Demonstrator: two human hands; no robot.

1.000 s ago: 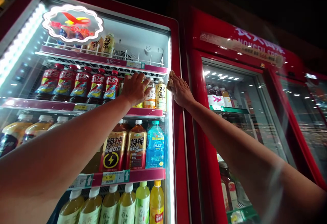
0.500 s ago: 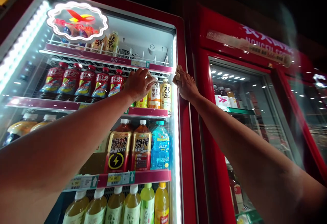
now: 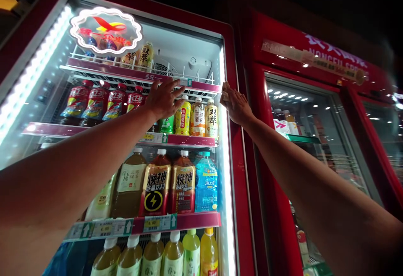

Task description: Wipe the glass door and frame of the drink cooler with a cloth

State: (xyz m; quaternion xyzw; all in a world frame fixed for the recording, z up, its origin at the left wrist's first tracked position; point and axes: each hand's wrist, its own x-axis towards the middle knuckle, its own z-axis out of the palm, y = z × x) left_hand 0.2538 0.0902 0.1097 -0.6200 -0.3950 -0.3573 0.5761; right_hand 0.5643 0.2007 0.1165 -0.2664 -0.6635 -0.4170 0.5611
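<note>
My left hand [image 3: 164, 98] is raised in front of the glass door of a lit drinks fridge, its fingers spread and nothing in them. Whether its fingertips rest on the glass I cannot tell. Behind it stand a yellow-labelled bottle [image 3: 183, 118] and several red-capped bottles. At the door's right edge, my right hand [image 3: 238, 105] presses a crumpled pale cloth [image 3: 224, 93] against the border of the red door frame [image 3: 231, 58]. Its fingers lie over the cloth, which is partly covered by them.
Shelves with purple-red price rails [image 3: 185, 140] carry bottled drinks, among them a blue bottle [image 3: 206, 183]. A glowing sign [image 3: 106, 30] shows at the door's upper left. A second red fridge [image 3: 285, 49] stands close on the right.
My left hand has gone from curled fingers to spread ones. The whole view has shifted slightly. My right hand stays at the door's right edge with the cloth.
</note>
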